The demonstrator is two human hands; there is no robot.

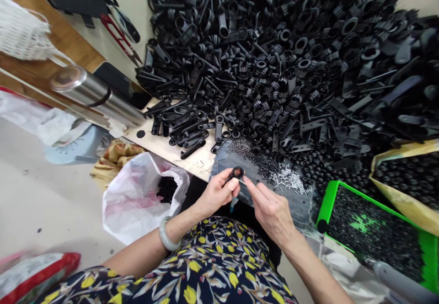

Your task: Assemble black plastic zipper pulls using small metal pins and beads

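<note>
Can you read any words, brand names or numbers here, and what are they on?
No word, brand or number can be read.
White plastic bag: pink print, too blurred to read.
Blue item: small marks, too small to read.

Smooth pale-grey concrete floor [44,194] down there, and a warm-brown wooden bench [58,34] running right alongside a cream laminate worktop [164,146], all under soft, even light.
</note>
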